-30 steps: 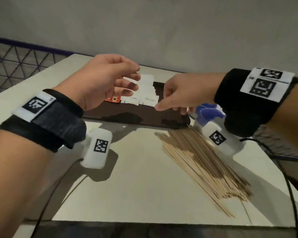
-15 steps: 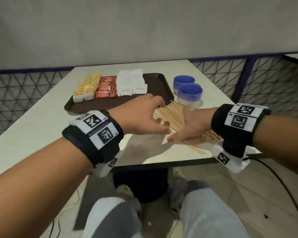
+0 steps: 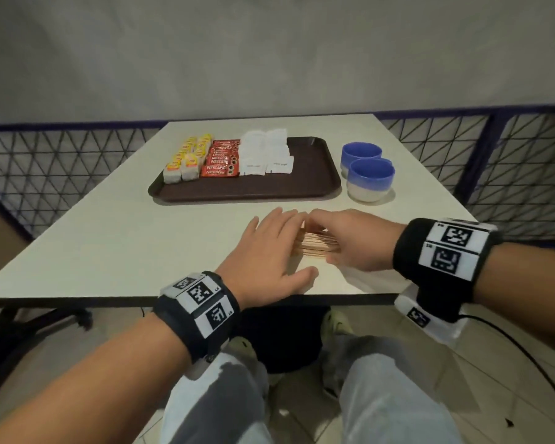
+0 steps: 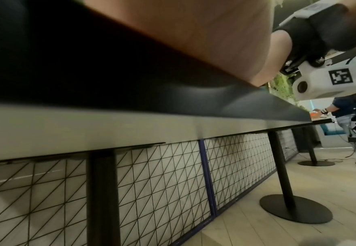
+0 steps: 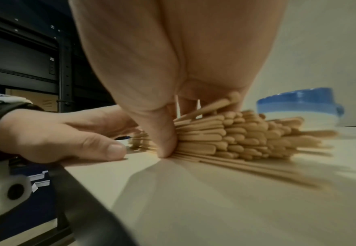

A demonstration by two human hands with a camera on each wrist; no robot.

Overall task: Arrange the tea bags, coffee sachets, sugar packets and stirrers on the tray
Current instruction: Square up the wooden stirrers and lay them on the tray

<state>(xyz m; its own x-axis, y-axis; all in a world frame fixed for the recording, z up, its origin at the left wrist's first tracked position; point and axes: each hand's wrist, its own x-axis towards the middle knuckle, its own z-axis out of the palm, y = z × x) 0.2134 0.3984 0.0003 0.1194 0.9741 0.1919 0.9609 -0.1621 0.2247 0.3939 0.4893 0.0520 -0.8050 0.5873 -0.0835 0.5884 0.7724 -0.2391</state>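
**Both hands close on the stirrer pile at the near edge**

The brown tray [image 3: 305,187] lies at the 12 o'clock side of the worktop [image 3: 109,245]. Its left half holds three groups in rows: yellow-tagged tea bags [image 3: 186,161] furthest toward 9 o'clock, red coffee sachets [image 3: 221,158] beside them, and white sugar packets [image 3: 266,155] next toward 3 o'clock. The tray's right half is bare. Two blue-and-white cups [image 3: 369,177] stand just off the tray's 3 o'clock side; what is in them cannot be seen.

The wooden stirrers [image 3: 316,246] lie in a loose heap on the worktop, at 6 o'clock from the tray and near the front edge, between the two hands. Their long axis runs roughly from 9 to 3 o'clock in the head view; in the right wrist view the rounded ends [image 5: 225,133] face that camera, a few sticks splayed out of line.

The left hand [image 3: 266,254] lies flat, fingers straight, over the 9 o'clock end of the heap, its grip slack. The right hand [image 3: 350,241] covers the 3 o'clock end, its fingers curled down onto the sticks and its thumb [image 5: 162,133] pressed against their side, so its grip bears on the bundle.
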